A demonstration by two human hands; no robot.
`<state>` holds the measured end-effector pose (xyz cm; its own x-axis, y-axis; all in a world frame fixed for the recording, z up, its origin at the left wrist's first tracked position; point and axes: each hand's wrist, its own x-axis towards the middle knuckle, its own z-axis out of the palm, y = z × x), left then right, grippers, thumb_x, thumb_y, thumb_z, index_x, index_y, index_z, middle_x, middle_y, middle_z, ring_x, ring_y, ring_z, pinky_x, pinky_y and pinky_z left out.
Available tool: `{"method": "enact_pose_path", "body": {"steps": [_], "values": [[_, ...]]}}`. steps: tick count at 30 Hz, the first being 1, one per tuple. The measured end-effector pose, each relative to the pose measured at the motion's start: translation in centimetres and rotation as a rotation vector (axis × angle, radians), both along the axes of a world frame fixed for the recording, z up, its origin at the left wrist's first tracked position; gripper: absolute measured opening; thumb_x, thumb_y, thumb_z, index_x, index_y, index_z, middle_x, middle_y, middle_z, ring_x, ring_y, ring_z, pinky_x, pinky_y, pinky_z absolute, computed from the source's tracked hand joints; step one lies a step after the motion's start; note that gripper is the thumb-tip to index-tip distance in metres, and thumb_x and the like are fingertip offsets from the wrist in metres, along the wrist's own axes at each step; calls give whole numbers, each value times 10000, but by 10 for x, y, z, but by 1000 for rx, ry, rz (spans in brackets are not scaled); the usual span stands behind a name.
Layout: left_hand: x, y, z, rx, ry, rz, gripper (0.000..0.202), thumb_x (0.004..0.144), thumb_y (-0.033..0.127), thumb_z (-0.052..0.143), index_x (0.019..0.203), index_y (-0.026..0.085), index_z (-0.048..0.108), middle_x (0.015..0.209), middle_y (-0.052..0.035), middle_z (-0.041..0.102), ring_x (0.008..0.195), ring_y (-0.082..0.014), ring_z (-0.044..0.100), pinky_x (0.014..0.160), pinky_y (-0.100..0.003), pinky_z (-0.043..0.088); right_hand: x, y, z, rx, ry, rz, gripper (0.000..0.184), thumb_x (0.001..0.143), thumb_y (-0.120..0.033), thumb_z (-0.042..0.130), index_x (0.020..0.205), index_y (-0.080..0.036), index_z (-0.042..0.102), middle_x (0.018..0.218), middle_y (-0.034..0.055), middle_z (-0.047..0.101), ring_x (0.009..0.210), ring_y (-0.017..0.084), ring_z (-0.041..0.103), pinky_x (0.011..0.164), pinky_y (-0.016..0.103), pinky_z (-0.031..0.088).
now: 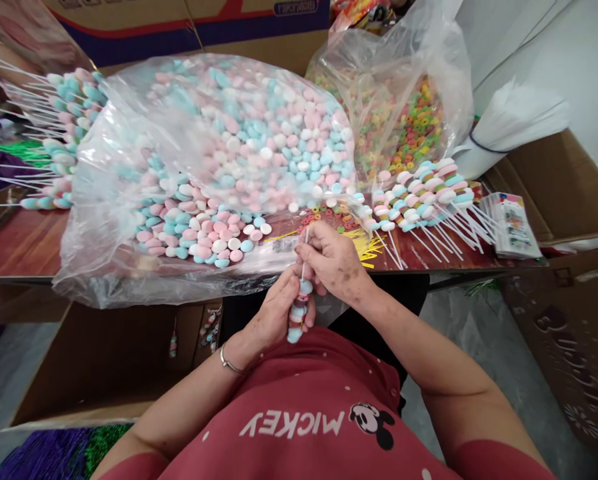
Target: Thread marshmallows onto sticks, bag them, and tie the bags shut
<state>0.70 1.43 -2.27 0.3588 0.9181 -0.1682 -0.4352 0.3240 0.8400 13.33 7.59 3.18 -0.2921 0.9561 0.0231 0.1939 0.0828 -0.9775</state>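
Note:
Just above my lap I hold a candy skewer (297, 319) of pale blue, white and pink sweets threaded on a white stick. My left hand (275, 308) is closed around the candy part. A silver bracelet circles that wrist. My right hand (335, 261) pinches the white stick above the sweets. Whether a clear wrapper covers the skewer, I cannot tell. Just beyond my hands on the table lie yellow twist ties (369, 249) and loose ring candies (329, 217). Left of them, pastel candies (213, 233) spill from a large clear bag (259, 127).
Finished skewers (429, 193) pile up at right, others (71, 127) at left. Behind stands a bag of ring candies (409, 127). White sticks (521, 117) are bundled near printed cards (511, 223). Below the table edge, an open carton (103, 360) holds wrapped skewers (173, 343).

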Motion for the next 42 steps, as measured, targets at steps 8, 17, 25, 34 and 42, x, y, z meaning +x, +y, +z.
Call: {"method": "enact_pose_path", "body": {"steps": [8, 17, 25, 34, 42], "values": [[3, 7, -6, -209, -297, -188, 423, 792, 559, 646, 808, 137, 612, 654, -27, 656, 368, -129, 563, 348, -236, 456, 2, -2, -10, 250, -212, 7, 65, 883, -255, 502, 868, -202, 536, 739, -15, 623, 645, 129, 569, 599, 250, 444], [-3, 10, -2, -453, -378, -23, 236, 871, 364, 612, 811, 136, 625, 591, -7, 640, 407, -137, 591, 363, -242, 509, 35, -35, -22, 1119, -448, 205, 121, 921, -139, 503, 906, -199, 607, 868, 49, 622, 849, 176, 560, 768, 336, 515], [-2, 10, 3, -516, -341, -46, 327, 908, 341, 560, 680, 111, 603, 510, -11, 611, 362, -144, 572, 339, -268, 517, 33, -32, -24, 1234, -664, 263, 291, 995, -182, 386, 868, -164, 647, 890, 76, 633, 844, 189, 525, 751, 334, 489], [-4, 12, 4, -496, -286, -43, 315, 897, 392, 568, 741, 122, 618, 542, -14, 620, 407, -155, 587, 387, -286, 529, 27, -29, -32, 1150, -651, 232, 279, 978, -149, 399, 798, -138, 612, 834, 77, 568, 781, 184, 447, 725, 318, 461], [-2, 13, 15, -281, -84, 113, 222, 712, 309, 766, 760, 122, 657, 634, 8, 624, 515, -95, 553, 484, -193, 456, 23, -31, -41, 1136, -567, 188, 244, 938, -113, 434, 761, -178, 588, 816, 56, 553, 757, 175, 449, 699, 303, 467]]}}
